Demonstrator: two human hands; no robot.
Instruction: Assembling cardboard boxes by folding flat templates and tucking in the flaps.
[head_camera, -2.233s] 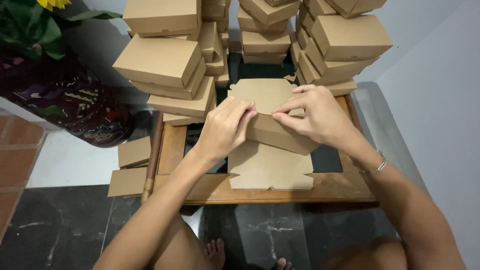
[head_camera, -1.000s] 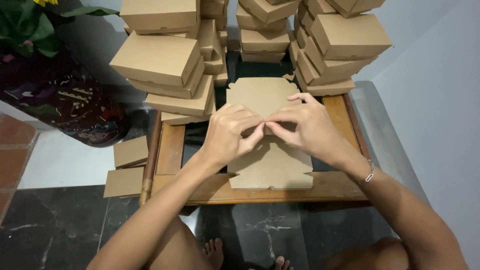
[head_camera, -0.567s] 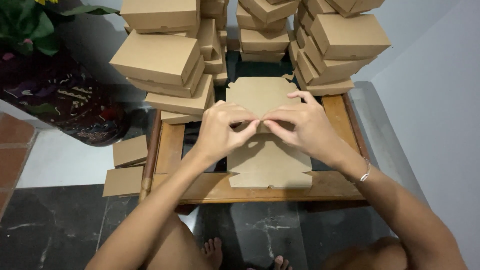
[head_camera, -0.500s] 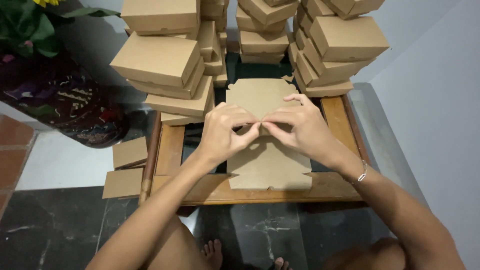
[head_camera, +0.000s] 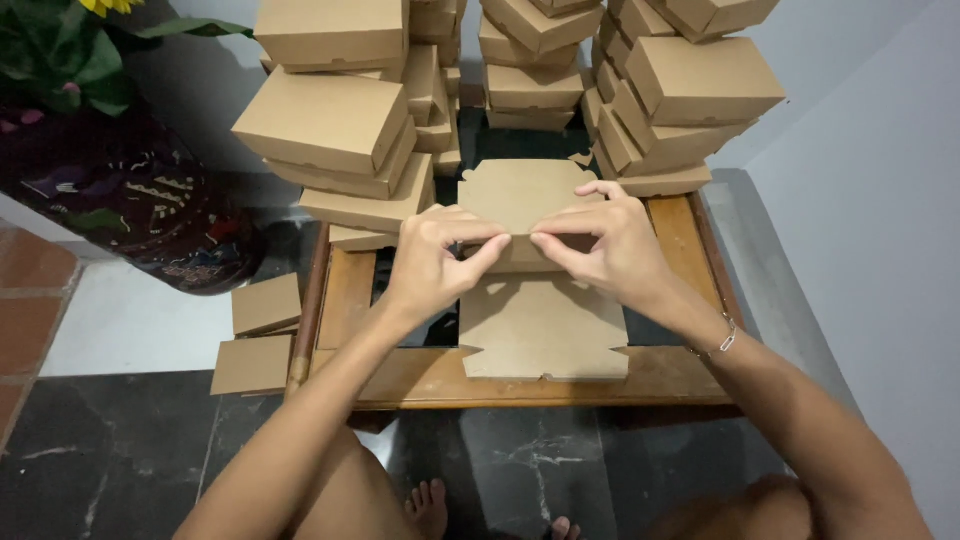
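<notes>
A flat brown cardboard box blank (head_camera: 543, 325) lies on a small wooden table (head_camera: 430, 375) with a dark glass middle. My left hand (head_camera: 432, 258) and my right hand (head_camera: 610, 245) meet over the blank's middle fold, each pinching the cardboard between thumb and fingers. The blank's far panel (head_camera: 520, 190) rises behind my fingers, and its near panel lies flat toward me.
Tall stacks of folded brown boxes stand at the back left (head_camera: 335, 140), back centre (head_camera: 535, 65) and back right (head_camera: 680, 90) of the table. A dark patterned flower pot (head_camera: 120, 215) stands on the left. Flat cardboard pieces (head_camera: 262, 335) lie on the floor beside the table's left edge.
My hands have drawn together from the blank's sides to its middle fold. The fingertips now pinch close together along the crease.
</notes>
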